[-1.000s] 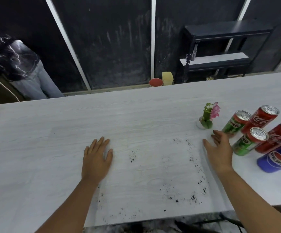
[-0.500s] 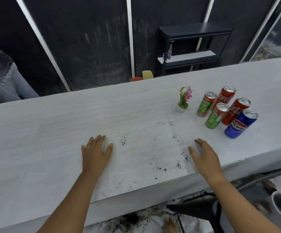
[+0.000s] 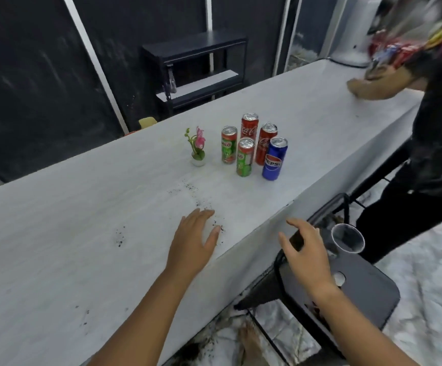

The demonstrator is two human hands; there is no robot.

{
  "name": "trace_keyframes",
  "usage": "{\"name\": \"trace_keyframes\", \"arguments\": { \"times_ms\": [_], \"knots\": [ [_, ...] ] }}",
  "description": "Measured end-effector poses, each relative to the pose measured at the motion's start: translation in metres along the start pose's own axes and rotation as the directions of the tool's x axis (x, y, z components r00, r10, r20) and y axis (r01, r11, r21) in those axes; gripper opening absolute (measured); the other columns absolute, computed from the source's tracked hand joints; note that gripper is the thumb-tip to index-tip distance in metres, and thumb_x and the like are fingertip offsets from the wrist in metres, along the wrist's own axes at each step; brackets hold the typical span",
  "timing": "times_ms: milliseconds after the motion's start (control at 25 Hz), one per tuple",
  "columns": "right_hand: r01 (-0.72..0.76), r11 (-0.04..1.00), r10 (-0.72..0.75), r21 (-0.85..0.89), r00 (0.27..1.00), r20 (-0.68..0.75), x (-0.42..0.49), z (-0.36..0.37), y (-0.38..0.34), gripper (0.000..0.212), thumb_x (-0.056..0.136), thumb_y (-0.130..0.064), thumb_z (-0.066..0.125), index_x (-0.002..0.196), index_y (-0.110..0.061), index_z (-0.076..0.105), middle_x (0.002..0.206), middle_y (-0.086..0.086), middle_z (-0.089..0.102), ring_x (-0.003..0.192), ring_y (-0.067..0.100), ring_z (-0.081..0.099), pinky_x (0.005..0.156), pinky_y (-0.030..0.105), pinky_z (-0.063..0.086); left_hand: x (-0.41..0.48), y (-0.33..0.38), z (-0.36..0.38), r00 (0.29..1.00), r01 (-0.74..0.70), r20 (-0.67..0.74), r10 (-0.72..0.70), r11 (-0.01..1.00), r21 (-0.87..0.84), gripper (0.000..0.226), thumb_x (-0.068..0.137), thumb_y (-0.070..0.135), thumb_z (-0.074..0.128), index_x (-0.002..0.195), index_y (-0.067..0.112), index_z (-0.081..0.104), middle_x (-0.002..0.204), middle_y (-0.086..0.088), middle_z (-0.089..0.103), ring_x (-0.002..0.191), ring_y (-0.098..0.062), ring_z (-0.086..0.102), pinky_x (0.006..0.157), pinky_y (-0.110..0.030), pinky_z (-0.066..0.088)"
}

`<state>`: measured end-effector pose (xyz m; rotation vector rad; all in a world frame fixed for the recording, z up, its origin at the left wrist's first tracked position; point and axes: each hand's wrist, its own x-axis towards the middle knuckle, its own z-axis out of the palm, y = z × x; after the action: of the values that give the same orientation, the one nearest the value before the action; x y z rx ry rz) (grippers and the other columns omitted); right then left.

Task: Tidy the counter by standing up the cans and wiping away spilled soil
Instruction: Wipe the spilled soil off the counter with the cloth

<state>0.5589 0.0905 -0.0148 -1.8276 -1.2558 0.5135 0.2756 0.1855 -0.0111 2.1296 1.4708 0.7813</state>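
Several cans stand upright in a cluster on the white counter point(image 3: 56, 233): two green Milo cans point(image 3: 229, 145), two red Coca-Cola cans point(image 3: 249, 128) and a blue Pepsi can point(image 3: 275, 159). Dark soil specks point(image 3: 197, 200) trail across the counter from the cans toward my left hand point(image 3: 193, 241), which lies flat and open on the surface near the front edge. My right hand point(image 3: 305, 253) hovers open off the counter's edge, above a black chair point(image 3: 360, 291). It holds nothing.
A small white pot with a pink flower point(image 3: 198, 149) stands left of the cans. A clear plastic cup point(image 3: 346, 237) sits on the chair. Another person point(image 3: 431, 133) in dark clothes leans on the counter's far right end. A black shelf point(image 3: 198, 72) stands behind.
The view has swung to the right. My right hand has left the counter and moved out over the chair. My left hand has slid right along the surface to the soil trail.
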Motion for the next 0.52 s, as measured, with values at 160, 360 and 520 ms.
{"name": "trace_keyframes", "arguments": {
  "times_ms": [160,360,520],
  "knots": [
    [-0.18,0.983,0.182,0.028,0.973,-0.141,-0.02,-0.055,0.046,0.033,0.099,-0.046,0.071,0.131,-0.044,0.062,0.134,-0.027,0.058,0.127,-0.026,0.038,0.114,0.036,0.041,0.011,0.08,0.058,0.97,-0.226,0.074,0.231,0.971,-0.079,0.04,0.107,0.048,0.053,0.142,0.03,0.062,0.134,0.014,0.063,0.126,-0.008,0.056,0.1,-0.026,0.051],
    [-0.384,0.919,0.395,0.092,0.884,-0.25,-0.065,-0.101,0.113,0.035,0.099,-0.047,0.072,0.132,-0.039,0.064,0.135,-0.021,0.06,0.129,0.005,0.053,0.112,0.04,0.046,0.0,0.152,0.134,0.844,-0.433,0.257,0.471,0.88,-0.195,0.036,0.108,0.039,0.057,0.138,0.021,0.066,0.127,0.006,0.066,0.115,-0.013,0.063,0.091,-0.025,0.054],
    [-0.486,0.869,0.492,0.095,0.825,-0.277,-0.096,-0.106,0.151,0.037,0.098,-0.041,0.074,0.133,-0.033,0.066,0.134,-0.015,0.062,0.125,0.004,0.054,0.112,0.039,0.048,-0.008,0.161,0.186,0.738,-0.449,0.449,0.503,0.863,-0.229,0.039,0.111,0.04,0.054,0.144,0.021,0.061,0.134,0.006,0.062,0.122,-0.012,0.061,0.096,-0.029,0.054]
  ]
}}
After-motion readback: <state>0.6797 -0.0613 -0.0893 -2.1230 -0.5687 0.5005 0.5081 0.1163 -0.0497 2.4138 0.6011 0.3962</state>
